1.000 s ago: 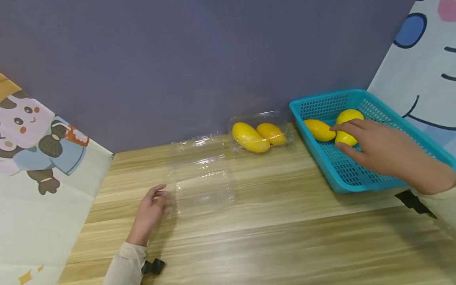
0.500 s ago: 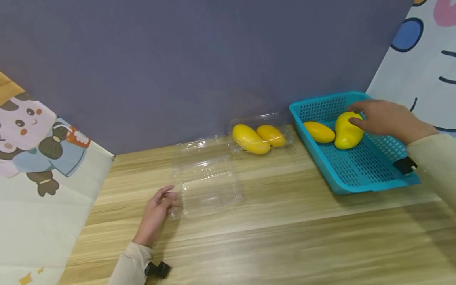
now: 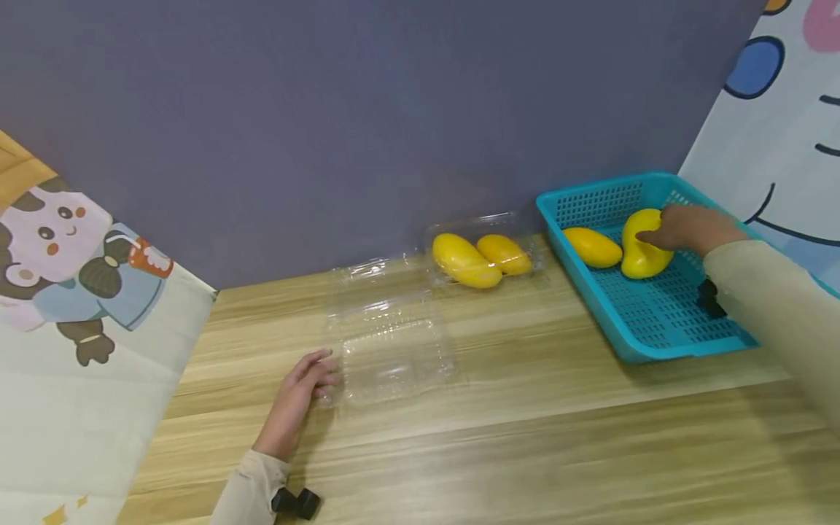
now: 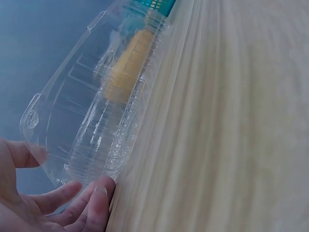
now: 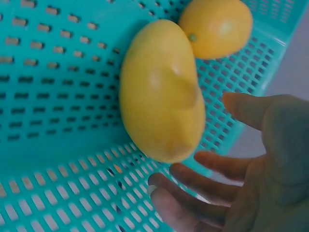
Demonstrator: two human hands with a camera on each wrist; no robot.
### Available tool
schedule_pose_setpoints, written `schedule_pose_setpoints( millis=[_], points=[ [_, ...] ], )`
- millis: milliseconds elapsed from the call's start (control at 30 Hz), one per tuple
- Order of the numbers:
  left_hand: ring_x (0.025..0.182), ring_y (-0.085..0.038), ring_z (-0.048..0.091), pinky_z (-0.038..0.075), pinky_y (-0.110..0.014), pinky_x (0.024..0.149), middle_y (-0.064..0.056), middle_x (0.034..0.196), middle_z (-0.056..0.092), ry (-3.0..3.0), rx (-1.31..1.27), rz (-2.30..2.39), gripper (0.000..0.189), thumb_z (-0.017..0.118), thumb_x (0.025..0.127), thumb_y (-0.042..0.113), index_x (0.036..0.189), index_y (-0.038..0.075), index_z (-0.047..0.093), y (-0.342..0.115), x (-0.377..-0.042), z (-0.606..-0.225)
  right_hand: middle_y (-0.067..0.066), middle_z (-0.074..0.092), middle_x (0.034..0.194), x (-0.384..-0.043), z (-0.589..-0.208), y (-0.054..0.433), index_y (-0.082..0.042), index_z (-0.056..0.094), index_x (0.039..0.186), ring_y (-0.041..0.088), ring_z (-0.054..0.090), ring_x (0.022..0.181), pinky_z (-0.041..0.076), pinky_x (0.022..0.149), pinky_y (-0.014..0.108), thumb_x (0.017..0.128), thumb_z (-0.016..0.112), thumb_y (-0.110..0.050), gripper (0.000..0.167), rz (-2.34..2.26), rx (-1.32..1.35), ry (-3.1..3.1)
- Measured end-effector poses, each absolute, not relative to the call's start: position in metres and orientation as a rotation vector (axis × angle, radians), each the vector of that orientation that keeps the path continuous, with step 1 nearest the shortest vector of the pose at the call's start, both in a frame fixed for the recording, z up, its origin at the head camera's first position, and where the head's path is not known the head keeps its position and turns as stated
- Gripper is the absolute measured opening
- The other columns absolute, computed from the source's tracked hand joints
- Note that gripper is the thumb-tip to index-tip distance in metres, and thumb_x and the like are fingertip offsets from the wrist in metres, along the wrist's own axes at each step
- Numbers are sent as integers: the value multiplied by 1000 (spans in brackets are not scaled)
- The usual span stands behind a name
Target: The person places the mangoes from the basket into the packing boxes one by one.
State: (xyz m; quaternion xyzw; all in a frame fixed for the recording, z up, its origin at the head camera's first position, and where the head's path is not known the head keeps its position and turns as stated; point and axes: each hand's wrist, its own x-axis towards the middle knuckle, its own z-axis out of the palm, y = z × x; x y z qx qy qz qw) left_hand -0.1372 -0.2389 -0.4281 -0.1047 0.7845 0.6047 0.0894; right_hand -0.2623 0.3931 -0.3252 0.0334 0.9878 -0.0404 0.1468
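In the head view my left hand rests at the left edge of an open, hinged clear plastic clamshell box, fingers loosely bent. The left wrist view shows its fingertips right at the rim of the clear box, the thumb beside the raised lid. My right hand reaches into the blue-green basket, over the right side of a curved yellow mango. Seen from the right wrist, thumb and fingers are spread beside the mango, not closed round it. A second mango lies to its left.
Behind the open box, a second clear plastic box holds two mangoes against the dark grey back wall. Cartoon-printed panels stand on the left and right. The wooden tabletop spans the front.
My right hand has moved from above the mangoes round to the far right side of the curved one and down. My left hand and the open box have shifted slightly right.
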Motion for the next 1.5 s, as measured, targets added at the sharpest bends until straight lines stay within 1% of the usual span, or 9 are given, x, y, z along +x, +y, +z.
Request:
schedule_pose_setpoints(
  millis=[133,200,333,533,733,967,1200,1367,1500],
  points=[
    [91,-6,63,51,-18,78,2,103,71,2346,-331,1799,41,54,101,31,138,10,54,-238,-138,-430,40,52,107,-264,-341,389,22,44,121,49,50,91,47,82,67,94,45,-62,88,-220,229,2876],
    [91,-7,63,51,-18,77,1,102,71,2349,-338,1801,41,53,102,30,137,9,55,-236,-138,-431,39,53,105,-264,-349,387,23,43,120,47,51,89,48,79,63,92,48,-63,90,-240,277,2898],
    [90,-8,63,51,-18,77,-1,102,70,2346,-339,1805,40,53,102,29,136,8,55,-235,-137,-432,44,50,108,-265,-361,384,27,31,132,46,52,87,51,76,57,91,48,-64,101,-230,354,2913],
    [90,-8,62,50,-18,77,0,101,70,2351,-344,1813,38,52,102,28,135,8,55,-235,-139,-432,33,53,89,-265,-366,380,25,35,118,39,52,76,49,62,45,91,50,-62,92,-279,401,2946],
    [89,-7,63,50,-18,76,1,99,71,2329,-361,1851,39,54,101,27,134,7,56,-234,-140,-431,36,53,92,-267,-365,380,26,30,122,40,53,78,50,64,47,91,49,-61,94,-273,432,2941],
    [91,-7,63,51,-19,77,-1,104,70,2354,-358,1819,39,52,103,28,135,7,55,-233,-136,-428,36,52,93,-269,-371,384,24,36,115,44,52,82,47,72,58,90,52,-59,88,-318,419,2943],
    [92,-8,65,52,-19,77,1,100,71,2341,-322,1843,39,51,103,25,137,6,52,-231,-134,-426,28,54,84,-270,-374,388,17,43,104,40,52,77,47,66,51,89,54,-59,79,-368,418,2945],
    [96,-8,65,52,-20,80,-6,117,66,2349,-280,1810,37,47,104,23,139,9,50,-231,-134,-426,25,54,82,-267,-373,388,13,49,98,39,51,77,46,66,52,90,55,-59,73,-392,392,2938],
    [96,-8,64,52,-20,80,-11,122,64,2361,-261,1785,37,46,105,22,139,9,49,-231,-134,-428,21,53,78,-266,-371,385,10,50,94,35,50,73,47,61,45,90,56,-56,66,-402,362,2941]
  ],
)
